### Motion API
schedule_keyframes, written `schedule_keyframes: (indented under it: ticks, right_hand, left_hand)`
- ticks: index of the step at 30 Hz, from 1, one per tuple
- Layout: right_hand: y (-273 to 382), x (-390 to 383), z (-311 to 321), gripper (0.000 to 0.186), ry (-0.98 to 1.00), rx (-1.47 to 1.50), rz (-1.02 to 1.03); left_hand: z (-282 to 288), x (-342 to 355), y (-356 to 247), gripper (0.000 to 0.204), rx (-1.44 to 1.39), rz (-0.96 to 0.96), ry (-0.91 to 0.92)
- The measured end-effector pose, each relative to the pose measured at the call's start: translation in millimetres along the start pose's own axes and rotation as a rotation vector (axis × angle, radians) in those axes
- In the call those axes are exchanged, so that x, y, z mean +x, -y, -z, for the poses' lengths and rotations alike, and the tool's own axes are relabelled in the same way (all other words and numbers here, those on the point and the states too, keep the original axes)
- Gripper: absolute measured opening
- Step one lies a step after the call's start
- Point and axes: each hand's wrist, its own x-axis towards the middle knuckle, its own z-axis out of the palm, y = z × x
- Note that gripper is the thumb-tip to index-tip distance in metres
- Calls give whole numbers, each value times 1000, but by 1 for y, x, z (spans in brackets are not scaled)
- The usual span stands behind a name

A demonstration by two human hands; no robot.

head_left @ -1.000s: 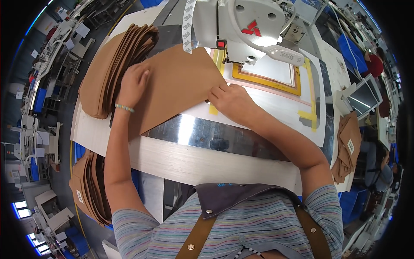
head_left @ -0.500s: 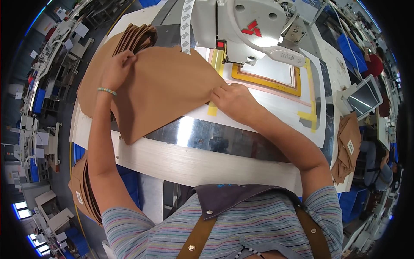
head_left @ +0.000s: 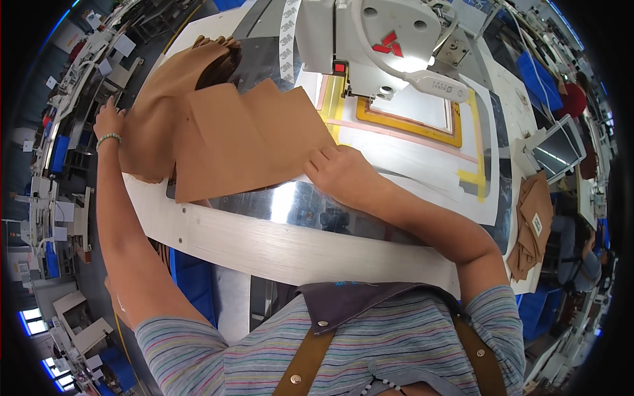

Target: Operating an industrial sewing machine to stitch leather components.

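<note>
Brown fabric pieces [head_left: 244,142] spread over the left part of the worktable, beside a sewing machine head [head_left: 380,49]. My right hand [head_left: 340,173] is closed, pinching the right corner of a flat, straight-edged piece. At the far left, my left hand [head_left: 110,123], with a beaded bracelet on its wrist, is closed at the outer edge of a brown fabric piece [head_left: 148,125] that bulges and curls over; its fingertips show only in part. Behind lie the bunched ends of a brown stack [head_left: 224,49].
Right of the fabric, a yellow-edged clamp frame [head_left: 409,124] lies on a white sheet [head_left: 396,165] under the machine. More brown pieces [head_left: 530,224] are piled at the right, below a small screen [head_left: 558,148]. A pale wooden table edge [head_left: 310,241] runs before me.
My left hand has swung left and outward, and the fabric there has curled over, exposing a straight-edged piece. My right hand has shifted slightly left and nearer, still pinching fabric.
</note>
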Motion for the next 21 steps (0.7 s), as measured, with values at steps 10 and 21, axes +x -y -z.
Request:
schedule_keyframes:
  ticks: [10,21]
  right_hand:
    - [-18,12,7,26,198,-56,-119]
    - [-38,-11,14,19,78,-108,-88]
  left_hand:
    - [131,-256,-146,40,-794,-796,-111]
    - [101,-311,-108,19,-719,-673,-84]
